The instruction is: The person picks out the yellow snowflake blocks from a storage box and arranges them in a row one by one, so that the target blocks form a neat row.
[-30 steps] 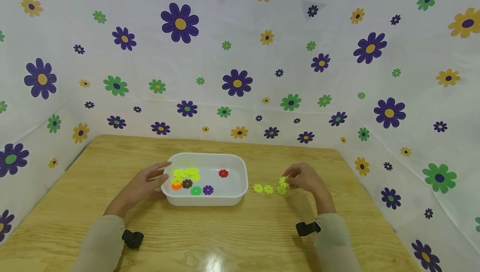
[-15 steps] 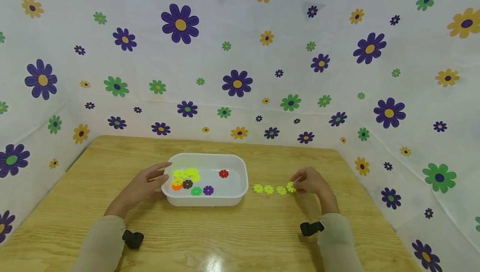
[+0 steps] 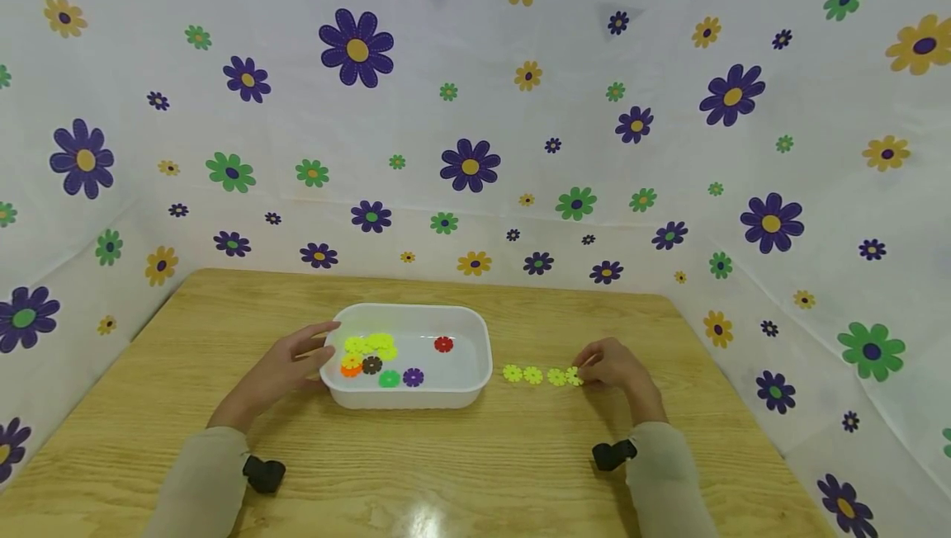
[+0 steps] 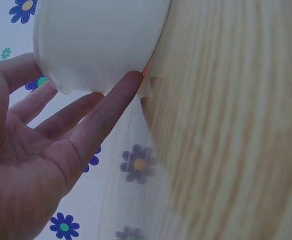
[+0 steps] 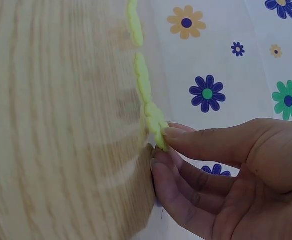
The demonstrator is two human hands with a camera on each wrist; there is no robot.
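Observation:
At the right end of a row, my right hand (image 3: pixel 615 365) pinches a yellow flower-shaped plastic piece (image 3: pixel 573 375) between thumb and fingers. In the right wrist view that held piece (image 5: pixel 155 122) is tilted, its far edge meeting the neighbouring yellow piece (image 5: pixel 142 77). Further left in the row lie two more yellow pieces, one of them nearest the tray (image 3: pixel 512 373). My left hand (image 3: pixel 286 365) rests its spread, lightly bent fingers against the left end of the white tray (image 3: pixel 446 398). The left wrist view shows the fingertips (image 4: pixel 131 80) on the tray's outer wall.
Inside the tray lie a pile of yellow pieces (image 3: pixel 379 342) and single red (image 3: pixel 443 344), brown (image 3: pixel 372 365), green (image 3: pixel 390 379), purple (image 3: pixel 413 377) and orange (image 3: pixel 351 370) ones. A flower-printed curtain (image 3: pixel 416 125) surrounds the back and sides of the wooden table (image 3: pixel 446 472).
My right hand has brought the yellow piece down from above the row, out to the right, then back left against the row's last piece. The left hand and tray stay put.

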